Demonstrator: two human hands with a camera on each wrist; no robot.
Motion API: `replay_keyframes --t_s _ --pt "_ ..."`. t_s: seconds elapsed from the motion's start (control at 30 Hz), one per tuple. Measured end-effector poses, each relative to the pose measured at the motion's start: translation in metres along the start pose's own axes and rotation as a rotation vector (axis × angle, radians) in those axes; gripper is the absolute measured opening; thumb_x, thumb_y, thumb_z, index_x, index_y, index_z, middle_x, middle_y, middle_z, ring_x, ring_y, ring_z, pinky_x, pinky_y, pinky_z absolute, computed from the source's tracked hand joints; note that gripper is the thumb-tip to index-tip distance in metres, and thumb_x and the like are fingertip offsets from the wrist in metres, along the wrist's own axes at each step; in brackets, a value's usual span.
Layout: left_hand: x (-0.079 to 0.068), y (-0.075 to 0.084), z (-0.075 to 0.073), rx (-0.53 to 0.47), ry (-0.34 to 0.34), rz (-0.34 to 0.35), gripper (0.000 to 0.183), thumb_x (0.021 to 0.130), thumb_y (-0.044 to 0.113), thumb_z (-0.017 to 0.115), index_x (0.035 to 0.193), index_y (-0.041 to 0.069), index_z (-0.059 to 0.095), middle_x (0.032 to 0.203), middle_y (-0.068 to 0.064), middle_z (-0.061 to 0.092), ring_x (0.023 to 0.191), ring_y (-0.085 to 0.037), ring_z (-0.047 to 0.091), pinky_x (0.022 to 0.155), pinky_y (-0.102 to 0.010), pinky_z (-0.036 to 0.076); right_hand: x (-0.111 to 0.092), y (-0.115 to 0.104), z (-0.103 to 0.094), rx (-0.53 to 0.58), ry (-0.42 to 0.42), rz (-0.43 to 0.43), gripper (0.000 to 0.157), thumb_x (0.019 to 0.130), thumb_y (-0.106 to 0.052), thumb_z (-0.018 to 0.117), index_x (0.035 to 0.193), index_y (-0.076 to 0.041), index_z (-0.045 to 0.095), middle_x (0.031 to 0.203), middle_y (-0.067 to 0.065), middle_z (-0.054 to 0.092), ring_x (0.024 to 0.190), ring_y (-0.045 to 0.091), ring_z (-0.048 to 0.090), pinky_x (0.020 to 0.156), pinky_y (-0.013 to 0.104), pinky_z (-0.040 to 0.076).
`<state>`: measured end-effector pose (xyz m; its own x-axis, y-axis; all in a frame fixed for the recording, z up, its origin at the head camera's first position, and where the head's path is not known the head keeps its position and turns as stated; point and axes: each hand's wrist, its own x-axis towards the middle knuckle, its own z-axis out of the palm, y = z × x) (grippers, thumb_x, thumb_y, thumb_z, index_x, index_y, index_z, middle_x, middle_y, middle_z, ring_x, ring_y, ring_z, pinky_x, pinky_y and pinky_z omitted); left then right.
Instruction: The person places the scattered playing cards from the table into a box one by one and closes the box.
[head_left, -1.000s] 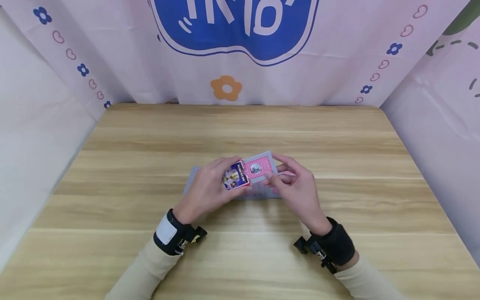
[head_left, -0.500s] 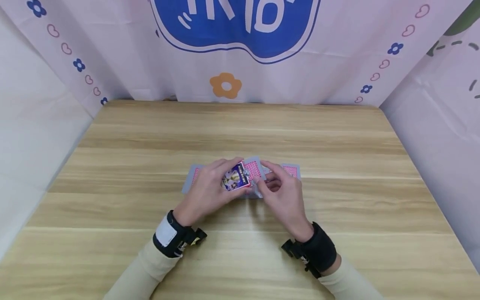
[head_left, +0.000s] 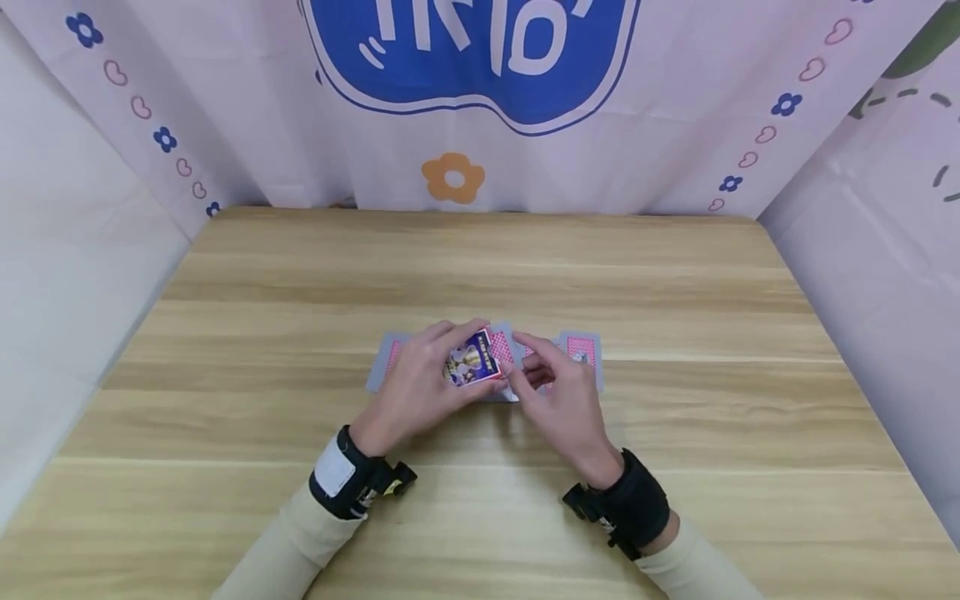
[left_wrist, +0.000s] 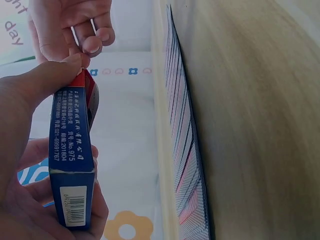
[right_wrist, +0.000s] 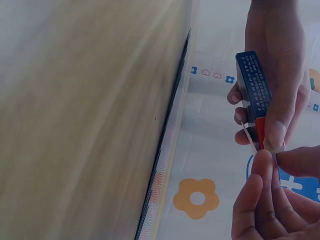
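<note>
My left hand (head_left: 416, 375) grips a small blue playing card box (head_left: 472, 357) with a gold picture on its face, held above the table. In the left wrist view the box (left_wrist: 72, 150) shows white print and a barcode, with the thumb along its red end. A red-backed playing card (head_left: 501, 343) sticks out a little from the box's right end. My right hand (head_left: 558, 400) pinches that card's outer edge between thumb and fingers. In the right wrist view, the right fingertips (right_wrist: 263, 162) are right at the open red end of the box (right_wrist: 254, 82).
Beneath the hands, a row of overlapping face-down playing cards (head_left: 585, 350) lies on the wooden table (head_left: 480, 275), partly hidden by both hands. Behind the table hangs a printed white cloth (head_left: 262, 100). Black camera straps (head_left: 641, 500) wrap the wrists.
My right hand has moved left toward the box, and the card has slid further into it, so less sticks out. The left hand stays nearly still. More of the row's right end shows.
</note>
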<state>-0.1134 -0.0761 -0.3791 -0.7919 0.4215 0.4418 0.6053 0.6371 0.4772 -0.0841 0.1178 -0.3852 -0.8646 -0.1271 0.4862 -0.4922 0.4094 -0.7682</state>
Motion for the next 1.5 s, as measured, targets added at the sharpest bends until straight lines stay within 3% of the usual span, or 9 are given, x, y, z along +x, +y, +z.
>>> replay_keyframes --t_s 0.27,0.53,0.67,0.77,0.93,1.03,1.3,1.5 --pt "-0.003 0.002 0.002 0.003 0.001 -0.012 0.072 0.072 0.053 0.074 0.129 0.014 0.056 0.099 -0.004 0.060 0.074 -0.011 0.048 0.054 -0.027 0.046 -0.002 0.000 0.003 -0.021 -0.008 -0.043 0.032 0.085 -0.001 0.065 0.117 0.000 0.062 0.075 0.005 0.067 0.064 0.012 0.060 0.055 0.034 0.055" --pt "-0.003 0.001 0.003 -0.033 0.003 0.002 0.071 0.073 0.049 0.076 0.129 0.011 0.055 0.101 -0.005 0.060 0.076 -0.010 0.049 0.056 -0.027 0.049 -0.004 -0.005 0.004 -0.051 -0.055 -0.035 0.033 0.087 0.002 0.060 0.119 -0.004 0.064 0.083 0.002 0.061 0.071 0.010 0.054 0.056 0.031 0.052" --pt "-0.001 0.000 0.002 -0.044 -0.003 0.010 0.070 0.073 0.045 0.077 0.128 0.009 0.055 0.101 -0.006 0.061 0.078 -0.011 0.050 0.058 -0.028 0.050 0.003 -0.001 -0.002 -0.029 -0.136 -0.022 0.031 0.090 -0.001 0.059 0.120 -0.008 0.064 0.090 0.002 0.063 0.074 0.011 0.056 0.058 0.032 0.052" --pt "0.002 -0.002 0.002 -0.045 -0.003 -0.011 0.071 0.073 0.046 0.077 0.129 0.010 0.054 0.101 -0.006 0.060 0.076 -0.012 0.049 0.056 -0.029 0.048 0.013 0.012 -0.021 -0.068 -0.219 -0.004 0.028 0.090 -0.006 0.061 0.118 -0.005 0.065 0.093 0.005 0.065 0.078 0.013 0.058 0.062 0.035 0.053" --pt "0.002 -0.010 0.002 -0.030 0.014 -0.078 0.072 0.071 0.049 0.077 0.131 0.015 0.054 0.108 -0.006 0.060 0.079 -0.013 0.050 0.058 -0.031 0.046 0.024 0.050 -0.066 -0.280 -0.234 0.115 0.031 0.085 -0.009 0.068 0.114 0.000 0.064 0.098 0.015 0.062 0.084 0.023 0.057 0.070 0.044 0.051" --pt "-0.002 -0.015 0.003 -0.018 0.015 -0.112 0.073 0.071 0.051 0.077 0.130 0.015 0.054 0.111 -0.006 0.061 0.081 -0.013 0.051 0.060 -0.032 0.048 0.019 0.068 -0.081 -0.337 -0.267 0.208 0.040 0.083 -0.012 0.071 0.119 0.001 0.060 0.103 0.021 0.058 0.088 0.030 0.054 0.074 0.048 0.047" --pt "-0.003 -0.027 0.004 -0.040 0.036 -0.116 0.071 0.072 0.047 0.077 0.128 0.009 0.056 0.109 -0.010 0.062 0.083 -0.015 0.051 0.064 -0.035 0.050 0.015 0.081 -0.088 -0.359 -0.428 0.310 0.067 0.078 -0.033 0.076 0.134 -0.007 0.049 0.123 0.026 0.039 0.101 0.037 0.036 0.076 0.051 0.039" --pt "-0.001 -0.029 0.001 -0.050 0.017 -0.147 0.073 0.072 0.050 0.076 0.129 0.011 0.055 0.109 -0.009 0.061 0.083 -0.015 0.051 0.064 -0.034 0.050 0.018 0.082 -0.086 -0.387 -0.468 0.364 0.057 0.077 -0.031 0.078 0.123 -0.006 0.055 0.131 0.029 0.030 0.113 0.042 0.029 0.085 0.057 0.038"
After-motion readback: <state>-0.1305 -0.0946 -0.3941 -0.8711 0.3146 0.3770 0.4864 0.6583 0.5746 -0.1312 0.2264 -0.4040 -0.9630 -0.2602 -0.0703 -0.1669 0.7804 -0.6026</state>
